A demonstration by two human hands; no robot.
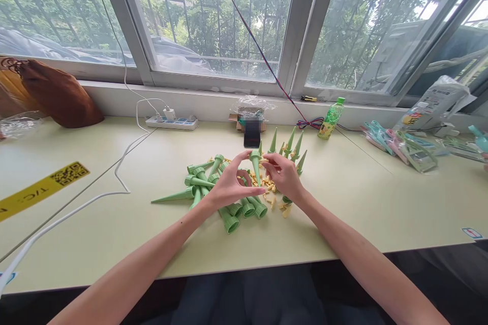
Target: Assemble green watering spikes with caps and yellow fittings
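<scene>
Between the thumb and fingers of my left hand (231,183) is a green plastic watering spike (255,161), its wide end up and its tip pointing down. Close by on the right, my right hand (281,171) is pinched, with a small yellow plastic piece at the fingertips, partly hidden. Loose yellow pieces (273,202) lie under and between my hands. A pile of green spikes (200,181) covers the table on the left, some with open threaded ends facing me. Beyond my right hand, several spikes (290,141) stand with their tips up.
At the back of the table (381,203) stand a phone (252,134), a power strip (173,122) and a green bottle (331,119). A white cable (124,162) crosses the left side. Packaged items (404,147) lie at the right, and a brown bag (57,94) stands at the left.
</scene>
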